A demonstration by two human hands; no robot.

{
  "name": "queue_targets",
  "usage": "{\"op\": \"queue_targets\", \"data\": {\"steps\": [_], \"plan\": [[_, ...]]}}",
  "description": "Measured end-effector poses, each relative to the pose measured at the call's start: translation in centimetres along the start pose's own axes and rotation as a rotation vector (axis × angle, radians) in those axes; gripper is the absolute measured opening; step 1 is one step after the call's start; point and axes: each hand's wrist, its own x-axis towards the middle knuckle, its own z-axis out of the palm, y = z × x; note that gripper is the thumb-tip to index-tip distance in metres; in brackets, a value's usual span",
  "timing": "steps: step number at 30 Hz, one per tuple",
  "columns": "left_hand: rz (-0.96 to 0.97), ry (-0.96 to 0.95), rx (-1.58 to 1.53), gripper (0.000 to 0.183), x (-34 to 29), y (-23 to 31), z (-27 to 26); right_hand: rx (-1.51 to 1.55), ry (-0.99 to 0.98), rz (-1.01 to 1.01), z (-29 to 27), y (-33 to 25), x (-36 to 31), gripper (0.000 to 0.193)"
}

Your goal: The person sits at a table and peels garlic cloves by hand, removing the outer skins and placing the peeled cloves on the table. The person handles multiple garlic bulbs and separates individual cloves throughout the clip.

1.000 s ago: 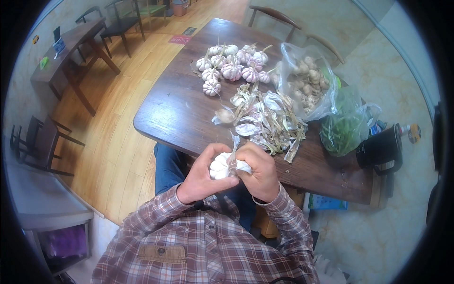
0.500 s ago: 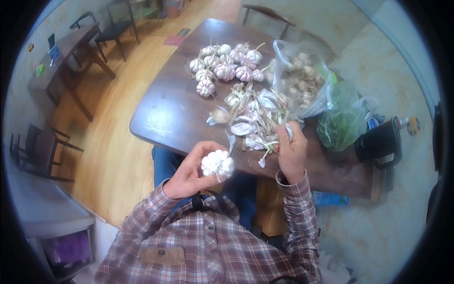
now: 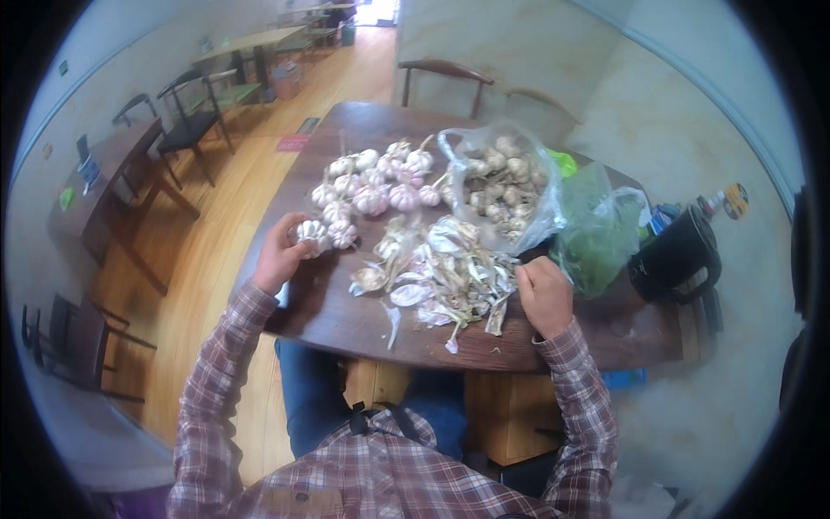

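Note:
My left hand point(image 3: 278, 253) holds a peeled-looking white garlic bulb point(image 3: 311, 234) at the left end of the garlic group. Right beside it are several white and purple-tinged garlic bulbs point(image 3: 372, 199), bunched together on the dark wooden table point(image 3: 303, 298). My right hand point(image 3: 545, 296) is closed at the right of a heap of loose garlic skins and stalks point(image 3: 454, 272); what its fingers hold, if anything, is hidden. Just beyond that hand stands an open clear plastic bag point(image 3: 506, 186) full of unpeeled garlic bulbs.
A green plastic bag point(image 3: 592, 246) and a black kettle point(image 3: 679, 259) stand along the table's right side. Behind the table is a wooden chair point(image 3: 445, 73). Another table point(image 3: 112, 164) with chairs stands to the left on the wooden floor.
My left hand has carried the white garlic bulb from near my body forward and left to the other bulbs. The right hand stays by the skins, and the view has shifted.

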Motion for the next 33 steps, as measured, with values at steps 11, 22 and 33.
{"op": "queue_targets", "data": {"steps": [11, 22, 33], "plan": [[0.083, 0.13, -0.119, 0.055, 3.8, -5.8, 2.3, 0.041, -0.036, -0.083, 2.8, 4.4, 7.8, 0.016], [0.332, 0.257, 0.335, 0.045, -4.1, 2.7, 3.3, 0.151, -0.189, -0.129, 5.6, 5.9, 8.0, 0.021], [0.44, 0.139, 0.156, 0.029, -10.1, 7.7, 5.7, 0.317, 0.104, -0.032, -1.7, -7.0, 7.0, 0.011]]}}
